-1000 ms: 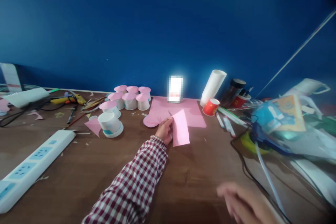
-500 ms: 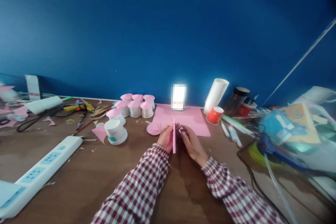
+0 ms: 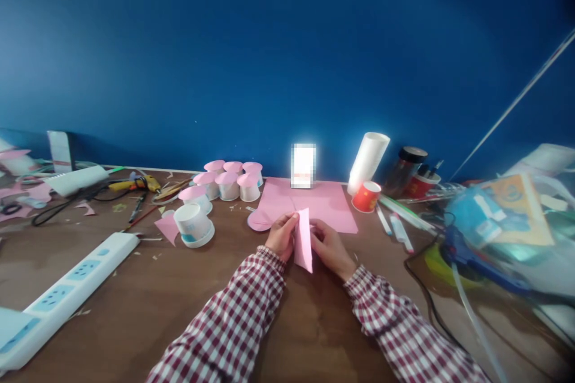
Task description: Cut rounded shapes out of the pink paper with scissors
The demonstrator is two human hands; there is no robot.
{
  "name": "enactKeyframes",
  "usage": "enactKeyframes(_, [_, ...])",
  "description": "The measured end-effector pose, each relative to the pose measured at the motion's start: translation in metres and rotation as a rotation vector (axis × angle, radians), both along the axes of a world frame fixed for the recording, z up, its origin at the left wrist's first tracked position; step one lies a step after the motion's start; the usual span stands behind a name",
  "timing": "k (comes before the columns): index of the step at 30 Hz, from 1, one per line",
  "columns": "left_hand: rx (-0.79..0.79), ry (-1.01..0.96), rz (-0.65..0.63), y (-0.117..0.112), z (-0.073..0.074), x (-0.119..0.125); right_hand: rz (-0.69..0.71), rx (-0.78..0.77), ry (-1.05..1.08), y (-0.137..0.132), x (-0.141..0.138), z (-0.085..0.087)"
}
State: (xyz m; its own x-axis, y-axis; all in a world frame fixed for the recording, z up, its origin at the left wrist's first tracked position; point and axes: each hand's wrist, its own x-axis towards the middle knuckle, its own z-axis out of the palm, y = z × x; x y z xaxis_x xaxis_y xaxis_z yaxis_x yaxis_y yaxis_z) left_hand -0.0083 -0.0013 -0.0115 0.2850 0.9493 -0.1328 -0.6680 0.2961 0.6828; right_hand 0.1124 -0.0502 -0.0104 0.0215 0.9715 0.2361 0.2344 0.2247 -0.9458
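Both hands meet over the brown wooden table (image 3: 135,305) and hold a small folded pink paper piece (image 3: 304,240). My left hand (image 3: 281,236) pinches its left edge, fingers closed on it. On the other edge, my right hand (image 3: 331,246) grips the paper. The paper stands tilted between them, its lower corner pointing toward me. Just behind the hands lies a larger pink paper sheet (image 3: 323,200) with a pink paper disc (image 3: 257,221) at its left corner.
Upturned white paper cups with pink tops (image 3: 229,179) stand at the back left, one cup (image 3: 193,224) nearer. A white power strip (image 3: 58,293) lies left. A red cup (image 3: 367,196), a white roll (image 3: 368,155), pens (image 3: 395,224), cables and plastic bags (image 3: 498,221) crowd the right.
My right hand came up from the lower right and took hold of the pink paper piece, which my left hand held alone. The paper turned edge-on, then tilted open again.
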Motion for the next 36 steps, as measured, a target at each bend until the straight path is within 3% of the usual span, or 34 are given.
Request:
enactKeyframes(6, [0.021,-0.018,-0.037,0.002,0.0,-0.004,0.052,0.007,0.163,0.005,-0.003,-0.002])
enactKeyframes(9, [-0.01,-0.019,0.002,0.004,0.0,-0.006,-0.019,0.069,0.301,0.006,-0.001,0.006])
enactKeyframes(12, [-0.048,-0.024,0.075,0.006,0.001,-0.009,-0.132,0.036,0.391,0.007,0.005,0.011])
enactKeyframes(15, [-0.058,-0.011,0.149,0.007,0.004,-0.01,-0.226,-0.01,0.361,0.009,0.013,0.01])
enactKeyframes(24, [-0.051,0.042,0.315,0.009,0.008,-0.012,-0.236,0.003,0.279,0.014,0.024,-0.002])
enactKeyframes(32, [-0.062,0.056,0.273,0.007,0.008,-0.013,-0.134,-0.039,0.258,0.014,0.017,-0.002])
enactKeyframes(36, [-0.05,0.03,0.19,0.008,0.004,-0.014,-0.197,-0.016,0.286,0.014,0.016,-0.003])
